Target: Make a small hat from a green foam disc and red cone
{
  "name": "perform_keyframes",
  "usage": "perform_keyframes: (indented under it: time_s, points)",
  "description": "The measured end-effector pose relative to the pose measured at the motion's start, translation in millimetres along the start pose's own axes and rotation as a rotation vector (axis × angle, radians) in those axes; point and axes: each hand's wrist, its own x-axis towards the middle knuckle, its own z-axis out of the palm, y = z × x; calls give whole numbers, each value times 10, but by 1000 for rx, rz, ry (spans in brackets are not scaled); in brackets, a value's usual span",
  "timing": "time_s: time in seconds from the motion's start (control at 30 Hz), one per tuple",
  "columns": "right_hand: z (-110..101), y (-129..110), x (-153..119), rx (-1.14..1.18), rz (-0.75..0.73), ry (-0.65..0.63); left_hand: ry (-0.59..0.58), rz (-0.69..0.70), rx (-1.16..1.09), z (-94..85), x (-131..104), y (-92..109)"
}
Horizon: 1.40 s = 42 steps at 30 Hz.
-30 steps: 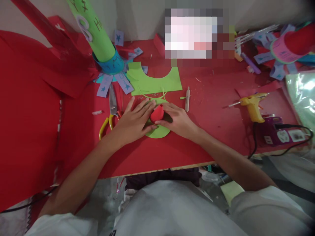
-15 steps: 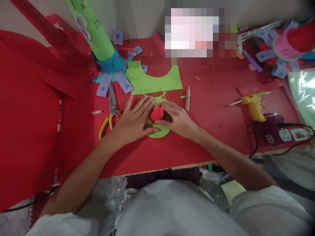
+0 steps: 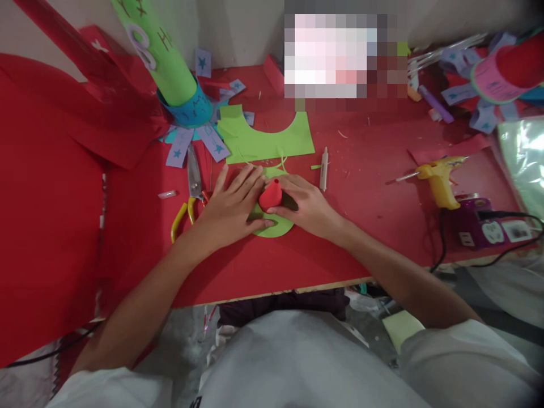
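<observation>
A red cone-shaped piece point(image 3: 271, 196) stands on a green rounded sheet point(image 3: 278, 228) near the front of the red table. My right hand point(image 3: 312, 208) has its thumb and fingers closed around the cone's right side. With fingers spread, my left hand point(image 3: 235, 208) lies flat on the green sheet, its fingertips close to the cone. Behind both hands is a green offcut with a curved notch point(image 3: 272, 144). Scissors with yellow handles point(image 3: 194, 184) lie just left of my left hand. To the right of the offcut is a white marker-like tube point(image 3: 324, 170).
A yellow glue gun point(image 3: 442, 181) and a purple box with cables point(image 3: 476, 226) are at the right. A green tube in a blue ring point(image 3: 185, 102) rises at the back left. Red sheet material point(image 3: 46, 198) covers the left side. A pink ring point(image 3: 495, 79) is back right.
</observation>
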Motion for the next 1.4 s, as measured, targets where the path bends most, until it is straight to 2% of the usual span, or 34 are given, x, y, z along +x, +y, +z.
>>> perform_keyframes:
  time_s: [0.33, 0.9, 1.2, 1.33, 1.4]
  points:
    - [6, 5, 2, 4, -31, 19, 42, 25, 25, 49, -8, -46]
    - [1, 1, 5, 11, 19, -9, -35, -24, 12, -14, 1, 2]
    - [4, 3, 1, 4, -2, 0, -55, -37, 8, -9, 5, 4]
    - [4, 3, 2, 10, -10, -1, -18, -25, -21, -13, 6, 0]
    - [8, 12, 3, 12, -15, -1, 39, -17, -62, -48, 12, 3]
